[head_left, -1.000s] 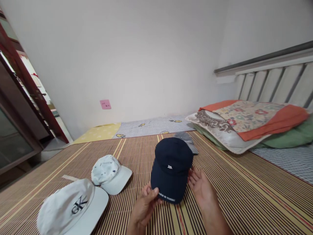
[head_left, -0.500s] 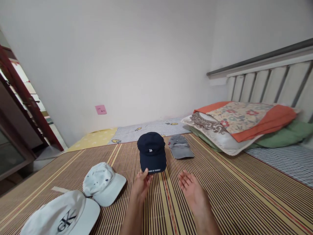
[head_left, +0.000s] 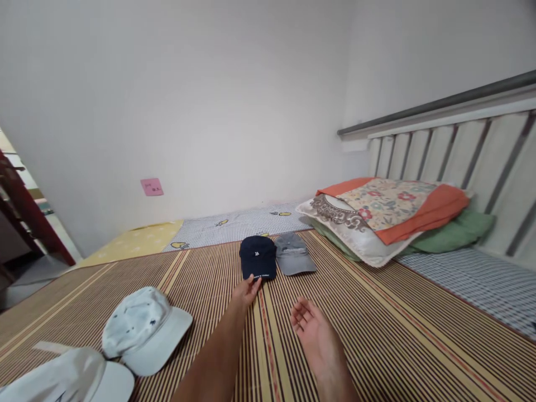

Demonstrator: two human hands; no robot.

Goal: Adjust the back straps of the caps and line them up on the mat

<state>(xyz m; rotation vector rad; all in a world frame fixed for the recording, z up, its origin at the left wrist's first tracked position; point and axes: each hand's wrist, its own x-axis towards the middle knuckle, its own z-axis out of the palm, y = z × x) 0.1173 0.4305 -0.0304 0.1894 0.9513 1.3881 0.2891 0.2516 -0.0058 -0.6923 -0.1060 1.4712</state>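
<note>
the navy cap's brim meets the left fingers.

The person's bare left hand reaches forward, thumb and fingers pinching, its forearm outstretched; right of that hand, the bare right hand is open, fingers curled loosely.

Here's the navy cap, matt, smooth-looking cloth; the grey cap, matt cloth too, looking washed. Over to the white caps, soft matt fabric, faintly creased. Below, the mat looks like woven slats, finely ridged. The pink note looks papery, the pillow cloth, the wall smooth and matt.
</note>
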